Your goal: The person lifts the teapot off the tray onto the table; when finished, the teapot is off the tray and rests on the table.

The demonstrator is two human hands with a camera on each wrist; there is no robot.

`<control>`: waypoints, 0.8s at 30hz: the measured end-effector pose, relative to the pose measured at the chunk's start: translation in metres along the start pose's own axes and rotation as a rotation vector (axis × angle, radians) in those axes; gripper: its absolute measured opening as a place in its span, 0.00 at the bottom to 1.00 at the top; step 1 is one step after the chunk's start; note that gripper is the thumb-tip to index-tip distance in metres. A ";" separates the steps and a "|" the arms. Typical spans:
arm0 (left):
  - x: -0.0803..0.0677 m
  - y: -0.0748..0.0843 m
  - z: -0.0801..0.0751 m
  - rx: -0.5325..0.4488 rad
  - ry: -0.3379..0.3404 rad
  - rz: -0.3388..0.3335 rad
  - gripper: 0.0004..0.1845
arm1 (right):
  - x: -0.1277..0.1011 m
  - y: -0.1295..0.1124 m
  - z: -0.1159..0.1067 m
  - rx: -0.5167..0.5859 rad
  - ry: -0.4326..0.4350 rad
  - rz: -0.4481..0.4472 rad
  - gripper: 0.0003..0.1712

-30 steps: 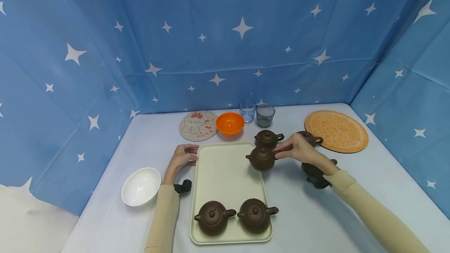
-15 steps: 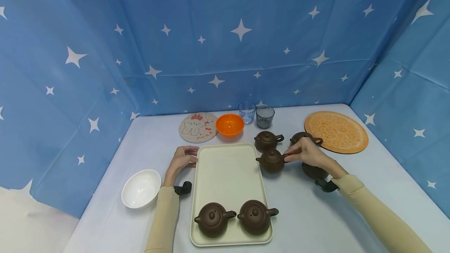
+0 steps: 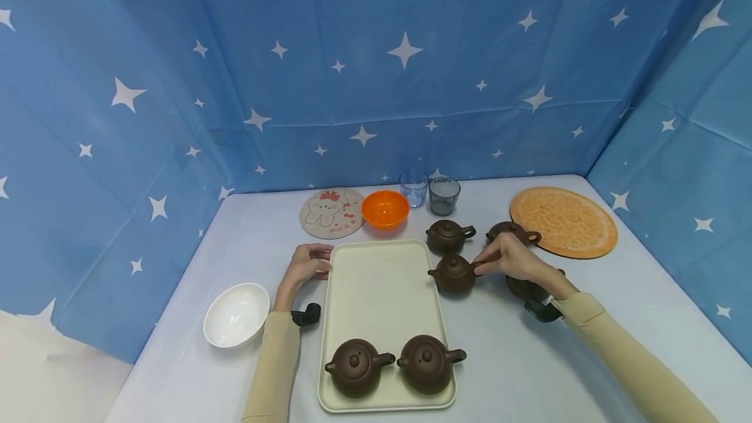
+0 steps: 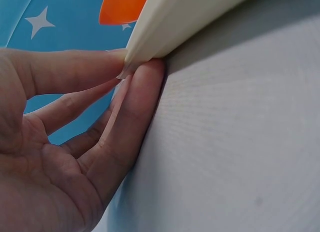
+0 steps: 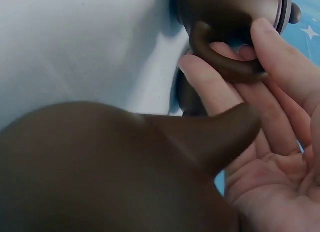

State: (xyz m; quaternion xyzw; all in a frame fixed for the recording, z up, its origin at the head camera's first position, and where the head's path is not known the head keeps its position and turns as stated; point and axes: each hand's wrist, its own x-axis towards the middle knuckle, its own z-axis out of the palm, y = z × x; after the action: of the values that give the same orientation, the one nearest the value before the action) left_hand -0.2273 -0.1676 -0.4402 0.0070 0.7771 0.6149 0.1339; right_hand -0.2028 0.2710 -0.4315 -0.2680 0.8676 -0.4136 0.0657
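Moved off the tray (image 3: 376, 292) edge, teapot (image 3: 454, 275) sits tableside, right hand (image 3: 511, 258) fingers pinching its handle.

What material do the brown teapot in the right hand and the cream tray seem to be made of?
The teapot held by the right hand looks like unglazed brown clay: matte, even colour, only a soft sheen on the handle in the right wrist view. The tray, pinched by the left hand, seems to be plastic or melamine: a smooth, uniform cream surface with a thin rolled rim.

Fingers (image 5: 272, 61) round teapot handle (image 5: 225, 66)
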 end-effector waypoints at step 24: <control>0.024 -0.027 0.005 0.027 0.114 0.009 0.26 | -0.017 -0.045 -0.002 -0.080 0.117 0.019 0.11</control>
State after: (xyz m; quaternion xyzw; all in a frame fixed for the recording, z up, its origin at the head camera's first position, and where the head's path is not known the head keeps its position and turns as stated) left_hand -0.2455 -0.1654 -0.4720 -0.0230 0.7916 0.6045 0.0866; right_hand -0.1705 0.2580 -0.3987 -0.2376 0.8883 -0.3930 0.0078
